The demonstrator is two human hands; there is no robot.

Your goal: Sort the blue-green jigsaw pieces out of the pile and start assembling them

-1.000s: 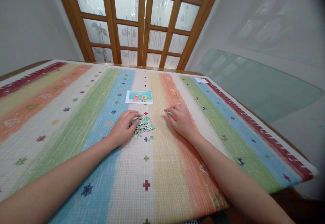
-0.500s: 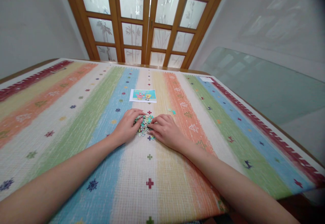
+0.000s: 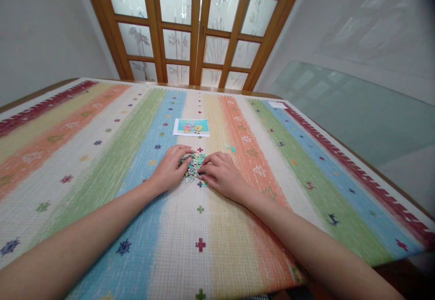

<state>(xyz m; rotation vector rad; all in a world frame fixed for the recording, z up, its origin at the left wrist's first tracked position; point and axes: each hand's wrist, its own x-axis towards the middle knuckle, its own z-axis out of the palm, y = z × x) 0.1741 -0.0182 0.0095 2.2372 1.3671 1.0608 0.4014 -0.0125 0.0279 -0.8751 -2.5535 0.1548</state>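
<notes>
A small heap of jigsaw puzzle pieces (image 3: 193, 166), mostly teal, white and yellowish, lies on the tablecloth between my two hands. My left hand (image 3: 172, 166) curves round the heap's left side, thumb and fingers apart, its tips touching the outer pieces. At the right edge, my right hand (image 3: 220, 173) has its fingers bent and drawn together over a puzzle piece at the heap; the fingertips partly hide it. Two or so joined-looking teal pieces (image 3: 231, 148) lie apart, beyond my right hand. Behind the heap a printed picture card (image 3: 192, 128) with cartoon figures lies flat.
A striped tablecloth (image 3: 183, 227) with small printed motifs covers the wide table. A white slip of paper (image 3: 277, 105) lies near the far right corner. Wooden glazed doors (image 3: 199, 32) stand beyond the far edge, and a pale glass panel (image 3: 356, 105) is at the right.
The fingers of my right hand have shifted slightly at the heap's edge. My left hand, the card and the separate teal pieces stay in place.
</notes>
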